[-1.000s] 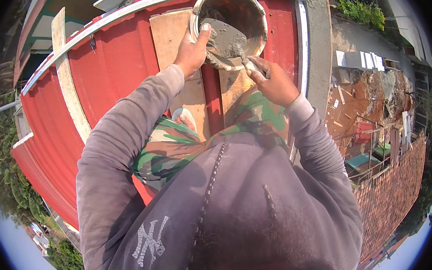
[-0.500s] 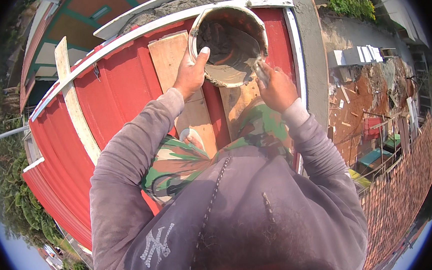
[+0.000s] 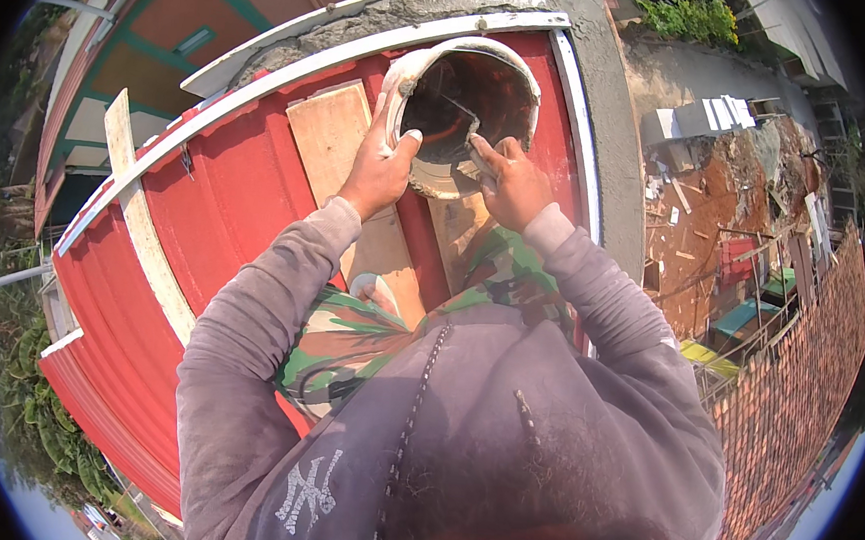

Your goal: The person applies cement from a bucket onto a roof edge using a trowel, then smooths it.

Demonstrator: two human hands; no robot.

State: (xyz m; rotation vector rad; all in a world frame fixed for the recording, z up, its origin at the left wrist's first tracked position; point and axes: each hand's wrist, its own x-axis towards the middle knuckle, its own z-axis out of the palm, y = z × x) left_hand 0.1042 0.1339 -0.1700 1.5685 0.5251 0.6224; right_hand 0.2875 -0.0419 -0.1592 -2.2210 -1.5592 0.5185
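A whitish, mortar-smeared bucket (image 3: 399, 87) is tipped toward me over the red roofing. My left hand (image 3: 380, 174) grips its left side, thumb over the near rim. At the near right of the opening, my right hand (image 3: 515, 183) is closed around the crusted handle of a trowel (image 3: 473, 130). The trowel's thin metal shank reaches into the bucket, while its blade is lost in the dark interior. Grey residue coats the inside wall; how much mortar lies in there I cannot tell.
Red metal roofing (image 3: 227, 190) carries wooden boards (image 3: 334, 133) under and beside my feet. A white-edged strip (image 3: 348, 45) and rough cement ledge (image 3: 618, 132) border it. Beyond the right ledge lies a lower yard with debris (image 3: 692, 223). A pale plank (image 3: 149, 230) crosses the left side.
My right hand has moved left and inward from the bucket's right rim, bringing the trowel into the opening. The bucket sits slightly lower in view, still held by my left hand.
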